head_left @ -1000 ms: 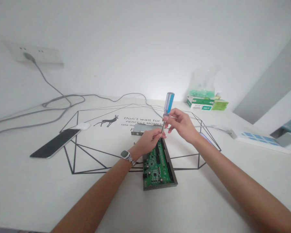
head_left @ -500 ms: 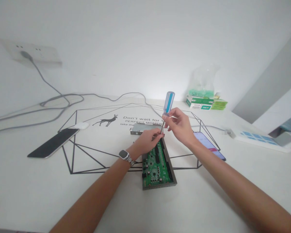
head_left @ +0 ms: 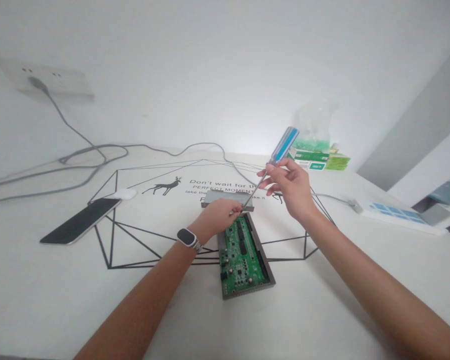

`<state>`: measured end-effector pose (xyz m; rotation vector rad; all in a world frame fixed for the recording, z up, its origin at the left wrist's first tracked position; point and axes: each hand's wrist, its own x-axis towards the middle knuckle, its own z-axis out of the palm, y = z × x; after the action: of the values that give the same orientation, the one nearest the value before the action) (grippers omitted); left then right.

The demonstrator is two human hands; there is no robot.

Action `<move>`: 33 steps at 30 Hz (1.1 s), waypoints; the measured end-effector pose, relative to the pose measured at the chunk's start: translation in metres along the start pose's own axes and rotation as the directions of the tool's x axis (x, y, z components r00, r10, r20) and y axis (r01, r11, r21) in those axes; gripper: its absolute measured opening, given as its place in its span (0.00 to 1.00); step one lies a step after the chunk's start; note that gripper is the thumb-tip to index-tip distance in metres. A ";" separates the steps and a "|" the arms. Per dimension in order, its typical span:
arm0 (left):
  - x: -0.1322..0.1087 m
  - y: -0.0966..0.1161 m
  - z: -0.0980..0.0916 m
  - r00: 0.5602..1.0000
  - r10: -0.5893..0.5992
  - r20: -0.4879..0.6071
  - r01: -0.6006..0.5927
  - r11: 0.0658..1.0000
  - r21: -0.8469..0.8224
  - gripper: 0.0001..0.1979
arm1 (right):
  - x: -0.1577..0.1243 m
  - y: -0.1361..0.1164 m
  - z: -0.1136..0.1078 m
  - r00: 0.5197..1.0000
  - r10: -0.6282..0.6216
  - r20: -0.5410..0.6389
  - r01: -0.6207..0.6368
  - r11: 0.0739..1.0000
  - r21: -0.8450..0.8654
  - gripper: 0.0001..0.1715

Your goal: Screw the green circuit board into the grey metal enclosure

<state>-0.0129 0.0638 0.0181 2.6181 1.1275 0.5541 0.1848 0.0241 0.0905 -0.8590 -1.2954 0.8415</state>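
My right hand (head_left: 290, 190) grips a screwdriver (head_left: 284, 145) with a clear and blue handle, thumb and fingers where the handle meets the shaft. The shaft leans down to the left, and its tip is close to the fingertips of my left hand (head_left: 221, 216). Those left fingers are pinched together at the far end of a green circuit board (head_left: 243, 260); whatever they hold is too small to make out. The board lies in a shallow grey metal case (head_left: 272, 280). Behind it lies a grey metal piece (head_left: 213, 198), partly covered by my left hand.
A dark tablet-like slab (head_left: 80, 220) and a white mouse (head_left: 126, 194) lie at left. A grey cable (head_left: 157, 149) runs from a wall socket (head_left: 65, 80) along the back. Green boxes (head_left: 315, 157) with a clear bag (head_left: 315, 122) stand back right, near a white power strip (head_left: 401, 215).
My right hand has moved right and the screwdriver now leans much further over to the right. The tip and my left fingers have shifted slightly left. My right arm now hides the phone.
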 end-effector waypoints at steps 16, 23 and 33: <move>-0.013 0.040 0.011 0.959 0.248 0.134 -0.232 0.965 -0.124 0.26 | -0.049 0.024 -0.059 0.797 0.532 -0.286 -0.380 0.810 0.446 0.12; -0.010 0.050 0.004 0.972 0.212 0.104 -0.222 0.970 0.095 0.27 | -0.056 0.031 -0.050 0.814 0.553 -0.177 -0.445 0.791 0.420 0.12; -0.032 0.032 -0.010 0.981 -0.162 0.106 0.136 0.966 0.218 0.16 | -0.060 0.039 -0.045 0.821 0.550 -0.155 -0.455 0.793 0.406 0.11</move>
<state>-0.0168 0.0191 0.0303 2.6657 1.3965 0.2500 0.2223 -0.0146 0.0256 -1.0037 -0.6389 1.2916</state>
